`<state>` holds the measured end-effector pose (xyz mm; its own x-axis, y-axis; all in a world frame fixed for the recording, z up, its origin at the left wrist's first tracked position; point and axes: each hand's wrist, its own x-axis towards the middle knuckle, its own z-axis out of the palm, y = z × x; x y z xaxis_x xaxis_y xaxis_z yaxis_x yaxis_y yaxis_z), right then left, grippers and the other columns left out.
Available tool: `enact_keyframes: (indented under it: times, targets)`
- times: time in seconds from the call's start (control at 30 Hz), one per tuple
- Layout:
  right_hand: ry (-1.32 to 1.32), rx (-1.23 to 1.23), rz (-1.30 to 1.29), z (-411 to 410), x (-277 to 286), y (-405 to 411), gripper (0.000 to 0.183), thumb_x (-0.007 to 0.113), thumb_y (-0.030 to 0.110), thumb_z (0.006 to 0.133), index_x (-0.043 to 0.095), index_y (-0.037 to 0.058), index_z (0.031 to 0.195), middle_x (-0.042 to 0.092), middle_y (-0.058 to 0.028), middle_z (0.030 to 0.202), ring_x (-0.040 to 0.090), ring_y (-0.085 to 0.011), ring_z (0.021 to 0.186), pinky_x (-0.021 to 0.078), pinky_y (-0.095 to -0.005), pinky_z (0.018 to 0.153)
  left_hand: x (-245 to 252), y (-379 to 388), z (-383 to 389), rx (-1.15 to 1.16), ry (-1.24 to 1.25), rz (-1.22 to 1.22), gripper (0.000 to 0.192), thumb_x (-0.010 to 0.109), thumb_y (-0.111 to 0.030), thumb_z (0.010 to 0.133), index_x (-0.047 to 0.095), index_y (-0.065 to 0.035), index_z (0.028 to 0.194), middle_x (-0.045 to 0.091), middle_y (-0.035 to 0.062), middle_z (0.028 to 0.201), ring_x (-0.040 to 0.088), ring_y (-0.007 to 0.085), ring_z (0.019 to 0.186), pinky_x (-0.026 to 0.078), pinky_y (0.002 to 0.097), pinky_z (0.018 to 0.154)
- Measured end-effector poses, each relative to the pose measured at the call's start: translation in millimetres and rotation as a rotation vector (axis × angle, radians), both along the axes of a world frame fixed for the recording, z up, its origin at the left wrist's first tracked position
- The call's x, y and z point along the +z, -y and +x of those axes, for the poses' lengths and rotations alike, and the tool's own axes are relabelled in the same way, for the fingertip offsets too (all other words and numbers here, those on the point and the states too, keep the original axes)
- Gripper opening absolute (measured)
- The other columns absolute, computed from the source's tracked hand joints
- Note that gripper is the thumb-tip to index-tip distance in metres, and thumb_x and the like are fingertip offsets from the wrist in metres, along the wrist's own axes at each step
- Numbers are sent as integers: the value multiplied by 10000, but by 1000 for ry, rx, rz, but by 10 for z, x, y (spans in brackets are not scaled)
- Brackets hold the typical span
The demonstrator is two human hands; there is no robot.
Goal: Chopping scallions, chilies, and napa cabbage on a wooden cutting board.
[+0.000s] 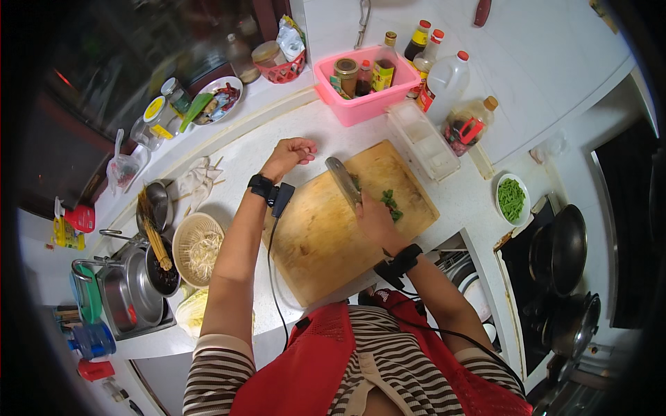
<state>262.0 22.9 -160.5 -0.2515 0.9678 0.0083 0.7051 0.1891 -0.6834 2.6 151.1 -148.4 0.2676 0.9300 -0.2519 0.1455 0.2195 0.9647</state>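
My right hand (379,221) grips a kitchen knife (343,180) whose blade is over the wooden cutting board (322,239). Chopped green leaves (391,205) lie on the board just right of the knife, and a few more show beside the blade. My left hand (292,155) is above the white counter past the board's upper left edge, its fingers curled; whether it holds something small I cannot tell. Both wrists wear black bands with cables.
Left of the board stand a basket of bean sprouts (200,255), a napa cabbage (192,312) and a sink (117,299). Behind are a pink bin (359,109) and a clear divided container (424,140). At right are a bowl of cut green beans (511,200) and a black wok (570,249).
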Motion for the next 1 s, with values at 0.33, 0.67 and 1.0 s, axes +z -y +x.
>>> enact_keyframes:
  times: [0.33, 0.67, 1.0]
  targets:
    - [125, -22, 5, 127, -88, -243, 354, 483, 177, 913, 461, -21, 1206, 617, -266, 727, 605, -445, 681, 477, -542, 620, 171, 113, -544, 133, -76, 26, 196, 535, -41, 904, 637, -8, 1068, 667, 45, 969, 635, 124, 827, 517, 257, 752]
    - [143, -90, -23, 224, -101, -400, 350, 497, 190, 902, 512, -43, 1162, 625, -294, 881, 598, -469, 843, 473, -520, 732, 183, 311, -1083, 226, -116, 16, 191, 562, -72, 904, 645, -8, 1064, 672, 42, 955, 634, 116, 793, 522, 255, 720]
    - [309, 3, 135, 166, -97, -97, 248, 478, 148, 900, 486, -13, 1088, 631, -237, 800, 640, -399, 754, 511, -485, 651, -7, 367, -1228, 208, -123, 2, 186, 597, -115, 903, 657, -33, 1058, 682, 38, 950, 636, 114, 793, 527, 263, 719]
